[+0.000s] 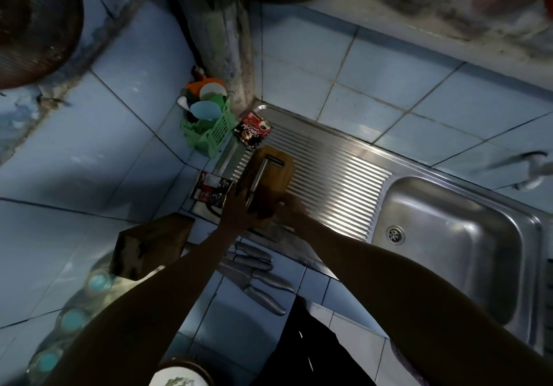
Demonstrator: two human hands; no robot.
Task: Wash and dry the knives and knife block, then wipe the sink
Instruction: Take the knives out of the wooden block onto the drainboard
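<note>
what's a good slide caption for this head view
Both hands, left and right, hold the knife block on the sink drainboard, knives lying nearby.

A green plastic caddy [209,129] stands in the tiled corner, stuffed with plastic utensils, among them a pale blue scoop [204,110] and an orange one [206,83]. Just beside it a red and black sachet [253,129] lies on the far end of the ribbed steel. Another printed packet [211,189] lies flat on the blue tiles nearer the front. A dark wooden block [152,245] sits at the left counter edge, with wrapped cups with teal lids [73,318] below it. A tap handle [532,170] juts from the wall at right, blurred. A round dark-rimmed dish [179,375] shows at the bottom edge.
</note>
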